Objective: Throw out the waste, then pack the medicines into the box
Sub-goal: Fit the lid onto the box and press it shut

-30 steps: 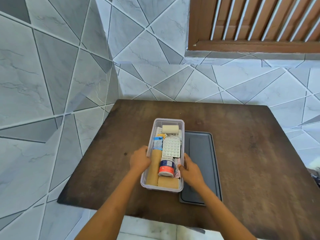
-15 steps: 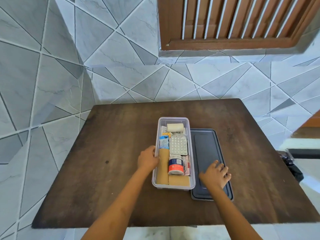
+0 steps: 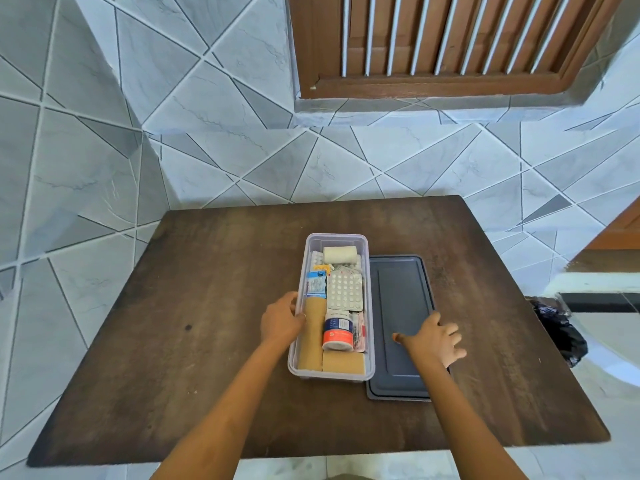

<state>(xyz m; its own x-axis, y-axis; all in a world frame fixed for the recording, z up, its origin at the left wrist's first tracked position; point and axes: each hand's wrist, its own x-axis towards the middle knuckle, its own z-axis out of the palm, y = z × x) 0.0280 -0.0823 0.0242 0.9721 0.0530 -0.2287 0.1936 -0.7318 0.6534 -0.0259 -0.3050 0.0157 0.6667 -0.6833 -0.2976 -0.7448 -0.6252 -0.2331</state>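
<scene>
A clear plastic box (image 3: pixel 370 372) stands on the brown table (image 3: pixel 214 306). It holds blister packs (image 3: pixel 344 291), a white bandage roll (image 3: pixel 339 254), tan bandage rolls (image 3: pixel 313 334), a small blue packet (image 3: pixel 316 284) and a red-and-white bottle (image 3: pixel 337 332). Its dark grey lid (image 3: pixel 398 289) lies flat just right of the box. My left hand (image 3: pixel 281 320) rests against the box's left wall. My right hand (image 3: pixel 434 339) lies spread on the lid's near right edge.
A black bag (image 3: pixel 557 330) sits on the floor past the table's right edge. Tiled walls close in behind and to the left. A wooden shuttered window (image 3: pixel 450 39) is above.
My right hand left the box's right side and moved right onto the lid. My left hand stayed at the box. The camera turned right, so the bag came into sight.
</scene>
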